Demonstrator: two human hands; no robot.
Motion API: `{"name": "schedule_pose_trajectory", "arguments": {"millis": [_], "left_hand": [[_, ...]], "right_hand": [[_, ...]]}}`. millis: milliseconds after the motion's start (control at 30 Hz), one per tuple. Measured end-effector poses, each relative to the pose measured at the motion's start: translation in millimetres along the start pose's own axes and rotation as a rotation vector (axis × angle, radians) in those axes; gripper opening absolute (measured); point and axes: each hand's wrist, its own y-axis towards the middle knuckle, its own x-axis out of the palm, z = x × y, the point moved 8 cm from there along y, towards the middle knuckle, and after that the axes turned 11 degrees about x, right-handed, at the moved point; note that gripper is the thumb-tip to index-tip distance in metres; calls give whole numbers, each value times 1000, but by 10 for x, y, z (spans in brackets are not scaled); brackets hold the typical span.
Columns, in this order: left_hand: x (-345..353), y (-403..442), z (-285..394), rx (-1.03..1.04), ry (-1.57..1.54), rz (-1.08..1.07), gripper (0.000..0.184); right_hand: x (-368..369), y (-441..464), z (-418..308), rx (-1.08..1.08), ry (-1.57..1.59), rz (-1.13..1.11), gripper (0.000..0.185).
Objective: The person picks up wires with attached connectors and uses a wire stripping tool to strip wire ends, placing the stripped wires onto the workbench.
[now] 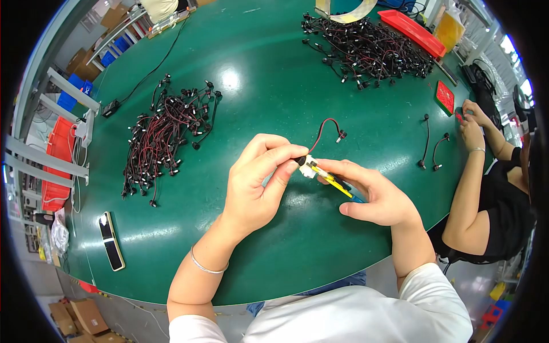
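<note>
My left hand [257, 183] pinches a black end piece [299, 160] of a short red-and-black cable [318, 132] between thumb and fingertips. The cable arcs up and to the right, ending in a small black plug with a metallic tip [341, 135]. My right hand [374, 191] is closed around a slim hand tool with yellow, black and blue handles [336, 182], which looks like pliers. A white piece [309, 166] at the tool's front end meets the black end piece. My fingers hide part of this contact.
Heaps of similar cables lie on the green table at left [166, 137] and far right [372, 51]. A phone [111, 241] rests at left. Two loose cables [426, 143] lie near a co-worker's hands [473, 128], beside a red-and-green tray [444, 98]. A red tray [412, 32] stands farther back.
</note>
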Motion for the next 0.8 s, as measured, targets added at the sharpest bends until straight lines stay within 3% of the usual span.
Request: {"name": "schedule_pose_trajectory", "arguments": {"millis": [400, 633, 733, 800], "left_hand": [[-15, -34, -31, 10, -35, 57, 22], [-142, 81, 29, 179, 236, -47, 15], [-665, 132, -13, 83, 397, 109, 15], [-1073, 82, -53, 61, 548, 123, 19]], "right_hand": [[59, -6, 48, 115, 13, 6, 69], [85, -9, -10, 37, 50, 3, 70], [97, -35, -62, 44, -457, 124, 71], [125, -43, -37, 28, -550, 154, 70]]}}
